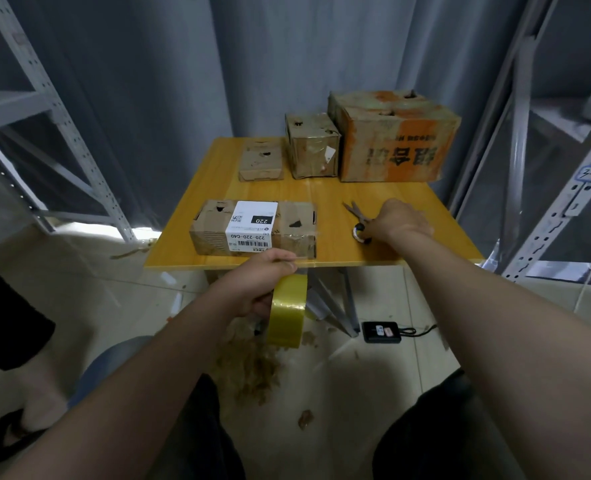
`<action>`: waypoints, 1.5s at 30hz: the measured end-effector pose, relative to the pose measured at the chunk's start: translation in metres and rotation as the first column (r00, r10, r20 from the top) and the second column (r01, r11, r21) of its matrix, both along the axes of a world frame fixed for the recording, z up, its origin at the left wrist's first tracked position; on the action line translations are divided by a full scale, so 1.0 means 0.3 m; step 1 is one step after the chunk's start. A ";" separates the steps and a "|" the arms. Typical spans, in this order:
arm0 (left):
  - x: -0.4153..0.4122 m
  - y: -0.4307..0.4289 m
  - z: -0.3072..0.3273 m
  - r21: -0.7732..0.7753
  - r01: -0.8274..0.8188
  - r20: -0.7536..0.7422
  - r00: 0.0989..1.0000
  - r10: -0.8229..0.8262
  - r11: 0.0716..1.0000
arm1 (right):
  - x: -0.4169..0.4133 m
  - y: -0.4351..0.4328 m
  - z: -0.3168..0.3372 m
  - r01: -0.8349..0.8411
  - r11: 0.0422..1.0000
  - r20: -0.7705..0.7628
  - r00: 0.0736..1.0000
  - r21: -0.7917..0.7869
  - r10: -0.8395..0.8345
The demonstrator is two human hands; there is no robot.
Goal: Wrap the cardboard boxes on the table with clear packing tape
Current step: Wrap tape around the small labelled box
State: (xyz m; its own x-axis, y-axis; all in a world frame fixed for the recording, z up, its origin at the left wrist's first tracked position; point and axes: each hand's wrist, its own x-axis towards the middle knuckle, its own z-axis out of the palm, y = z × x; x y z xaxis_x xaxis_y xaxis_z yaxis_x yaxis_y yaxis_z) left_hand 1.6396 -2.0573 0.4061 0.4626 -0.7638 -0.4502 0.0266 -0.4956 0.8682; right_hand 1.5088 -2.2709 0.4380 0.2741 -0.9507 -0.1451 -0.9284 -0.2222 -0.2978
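A long cardboard box [214, 230] with a white shipping label lies near the front edge of the yellow table [325, 202]. My left hand [256, 282] grips a yellowish roll of clear packing tape [287, 311] just below the table's front edge, in front of that box. My right hand [396, 221] rests on the table at the handles of a pair of scissors [356, 216], fingers curled at them; the grip itself is hidden. At the back stand a small flat box [261, 164], a medium box [313, 145] and a large orange-printed box [394, 136].
Metal shelving [62, 133] stands on the left and more shelving [564, 188] on the right, with grey curtains behind. On the floor under the table lie a black device [380, 331] with a cable and cardboard scraps [249, 368]. Another person's sandalled foot [13, 427] is at the lower left.
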 end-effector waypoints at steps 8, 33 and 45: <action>-0.006 0.052 0.027 0.015 -0.009 0.062 0.998 0.008 1.000 | -0.064 0.071 0.121 -0.434 0.767 0.633 0.773 0.472 0.047; -0.003 0.047 0.022 0.060 -0.052 -0.023 0.998 0.053 0.997 | -0.045 0.132 0.087 -0.415 0.631 0.082 0.870 0.656 0.487; 0.005 0.035 0.013 0.068 -0.044 -0.032 0.998 0.046 0.997 | -0.020 0.166 0.051 -0.507 0.601 0.252 0.852 0.618 0.459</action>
